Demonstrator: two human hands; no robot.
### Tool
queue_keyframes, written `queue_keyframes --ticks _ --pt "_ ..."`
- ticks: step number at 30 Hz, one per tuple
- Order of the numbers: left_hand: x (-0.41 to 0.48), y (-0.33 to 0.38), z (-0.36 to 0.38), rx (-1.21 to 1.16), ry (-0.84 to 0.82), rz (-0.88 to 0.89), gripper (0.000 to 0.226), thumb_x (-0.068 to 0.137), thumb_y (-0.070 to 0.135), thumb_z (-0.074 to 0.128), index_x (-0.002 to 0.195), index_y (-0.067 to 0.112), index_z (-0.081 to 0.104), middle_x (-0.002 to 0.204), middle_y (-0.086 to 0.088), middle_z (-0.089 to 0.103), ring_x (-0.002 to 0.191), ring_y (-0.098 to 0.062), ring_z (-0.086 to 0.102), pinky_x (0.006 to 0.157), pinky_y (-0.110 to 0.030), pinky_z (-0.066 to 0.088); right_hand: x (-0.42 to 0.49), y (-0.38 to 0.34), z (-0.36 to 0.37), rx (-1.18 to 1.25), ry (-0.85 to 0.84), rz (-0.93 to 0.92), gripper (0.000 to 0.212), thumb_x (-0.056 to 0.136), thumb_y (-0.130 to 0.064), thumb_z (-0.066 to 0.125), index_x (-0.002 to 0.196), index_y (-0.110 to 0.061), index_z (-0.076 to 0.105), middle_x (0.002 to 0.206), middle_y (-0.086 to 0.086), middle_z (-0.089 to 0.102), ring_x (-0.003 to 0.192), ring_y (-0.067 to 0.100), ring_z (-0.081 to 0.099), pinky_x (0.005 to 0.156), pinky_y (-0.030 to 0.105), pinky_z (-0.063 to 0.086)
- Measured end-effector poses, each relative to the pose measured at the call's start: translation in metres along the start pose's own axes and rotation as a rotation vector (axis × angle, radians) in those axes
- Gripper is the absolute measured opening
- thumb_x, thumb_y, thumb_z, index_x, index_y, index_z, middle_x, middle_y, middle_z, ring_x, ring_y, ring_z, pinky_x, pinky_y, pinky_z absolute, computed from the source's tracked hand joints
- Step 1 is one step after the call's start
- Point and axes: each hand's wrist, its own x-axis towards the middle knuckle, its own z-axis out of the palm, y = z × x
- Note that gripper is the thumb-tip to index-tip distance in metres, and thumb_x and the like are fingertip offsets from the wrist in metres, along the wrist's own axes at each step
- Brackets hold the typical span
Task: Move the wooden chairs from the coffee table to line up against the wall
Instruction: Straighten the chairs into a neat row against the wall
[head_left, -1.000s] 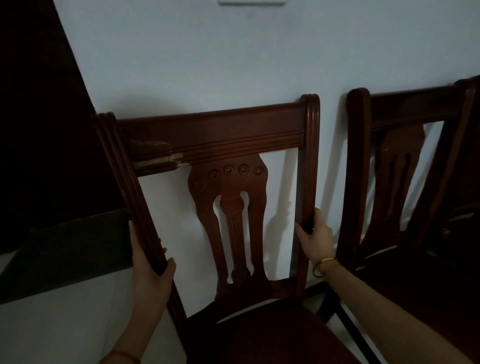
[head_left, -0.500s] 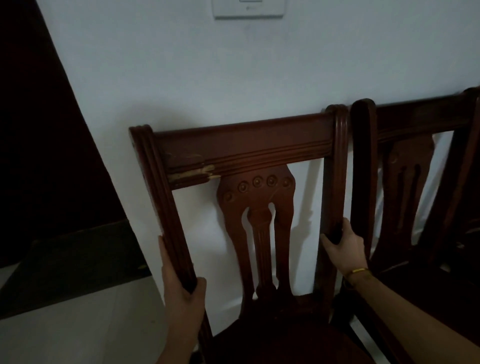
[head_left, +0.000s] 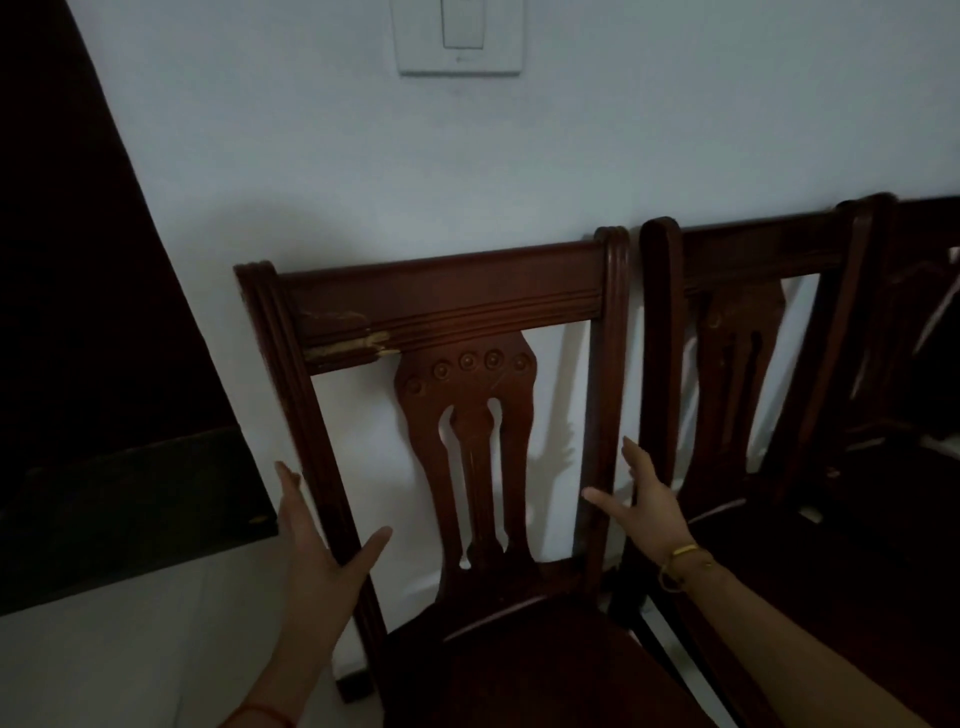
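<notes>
A dark wooden chair (head_left: 447, 306) with a carved back splat and a chipped top rail stands with its back against the white wall (head_left: 623, 145). My left hand (head_left: 324, 551) is spread open around its left back post, fingers and thumb apart. Beside the right back post my right hand (head_left: 647, 499) is also open, a gold bracelet on its wrist. A second wooden chair (head_left: 753, 254) stands right next to it against the wall, their back posts almost touching. The back post of a third chair (head_left: 883, 291) shows at the far right.
A light switch plate (head_left: 460, 36) is on the wall above the chairs. To the left is a dark doorway (head_left: 78, 260) with a dark mat or step (head_left: 130, 509) at its foot. Pale floor tiles (head_left: 130, 649) lie at bottom left.
The chair has slid right until it sits close beside the second chair. Both hands have let go of the back posts and opened.
</notes>
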Motion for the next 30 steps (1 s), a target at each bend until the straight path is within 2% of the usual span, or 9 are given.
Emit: queue_keyframes --ticks 3,5,7,10,16,20,22,26,30 --pt "-0.026 0.025 -0.006 0.019 -0.001 0.056 0.125 0.067 0.032 0.085 0.156 0.043 -0.002 0.16 0.028 0.009 0.146 0.006 0.014 0.115 -0.036 0.02 -0.038 -0.011 -0.025 0.039 -0.091 -0.011 0.098 0.074 -0.045 0.078 0.154 -0.027 0.024 0.149 -0.01 0.037 0.135 0.008 0.034 0.109 0.027 0.034" --pt "-0.046 0.048 -0.009 0.032 -0.046 0.088 0.117 0.069 0.032 0.083 0.158 0.035 0.008 0.162 0.019 0.017 0.147 -0.002 0.02 0.116 -0.036 0.023 -0.065 -0.024 -0.046 0.106 -0.143 -0.012 0.09 0.074 -0.047 0.074 0.151 -0.03 0.03 0.147 -0.015 0.04 0.136 0.004 0.035 0.107 0.022 0.034" --pt "-0.067 0.073 -0.01 0.034 -0.097 0.082 0.111 0.073 0.028 0.083 0.159 0.028 0.012 0.163 0.009 0.023 0.148 -0.008 0.024 0.117 -0.039 0.025 -0.094 -0.038 -0.074 0.2 -0.156 0.015 0.077 0.077 -0.045 0.07 0.146 -0.031 0.039 0.143 -0.015 0.046 0.137 0.007 0.039 0.109 0.027 0.035" --pt "-0.099 0.12 -0.012 -0.004 -0.191 0.014 0.106 0.077 0.026 0.082 0.158 0.03 0.015 0.163 0.014 0.02 0.146 -0.001 0.023 0.118 -0.04 0.025 -0.134 -0.059 -0.118 0.239 -0.159 0.026 0.07 0.082 -0.037 0.069 0.146 -0.028 0.041 0.145 -0.013 0.047 0.137 0.008 0.041 0.11 0.03 0.036" --pt "-0.17 0.249 -0.017 -0.104 -0.388 0.003 0.094 0.077 0.035 0.077 0.152 0.036 0.021 0.146 0.041 0.026 0.132 0.025 0.024 0.105 -0.002 0.024 -0.219 -0.111 -0.223 0.182 -0.151 0.044 0.071 0.085 -0.031 0.071 0.147 -0.031 0.038 0.146 -0.014 0.045 0.136 0.005 0.039 0.109 0.027 0.034" --pt "-0.211 0.32 -0.031 -0.139 -0.419 -0.053 0.095 0.076 0.037 0.077 0.155 0.032 0.023 0.158 0.018 0.027 0.144 0.0 0.027 0.12 -0.033 0.025 -0.272 -0.137 -0.281 0.171 -0.155 0.054 0.073 0.082 -0.036 0.073 0.147 -0.031 0.039 0.147 -0.013 0.045 0.137 0.007 0.039 0.112 0.03 0.034" --pt "-0.23 0.347 -0.039 -0.141 -0.433 -0.063 0.097 0.076 0.039 0.077 0.156 0.03 0.023 0.16 0.011 0.027 0.145 -0.005 0.027 0.12 -0.04 0.026 -0.296 -0.145 -0.305 0.147 -0.175 0.046 0.076 0.079 -0.041 0.073 0.147 -0.032 0.039 0.146 -0.014 0.045 0.137 0.006 0.039 0.112 0.03 0.034" --pt "-0.269 0.39 -0.046 -0.105 -0.47 -0.063 0.099 0.074 0.042 0.077 0.156 0.03 0.023 0.161 0.01 0.026 0.147 -0.005 0.025 0.121 -0.04 0.025 -0.344 -0.153 -0.348 0.135 -0.186 0.052 0.079 0.078 -0.04 0.075 0.147 -0.032 0.038 0.144 -0.019 0.045 0.137 0.002 0.038 0.1 0.008 0.032" --pt "-0.303 0.422 -0.046 -0.084 -0.496 -0.058 0.099 0.072 0.043 0.077 0.155 0.029 0.025 0.159 0.01 0.028 0.146 -0.005 0.025 0.119 -0.031 0.025 -0.381 -0.16 -0.387 0.127 -0.19 0.044 0.086 0.073 -0.052 0.074 0.148 -0.035 0.035 0.141 -0.029 0.042 0.134 -0.008 0.035 0.098 0.002 0.03"
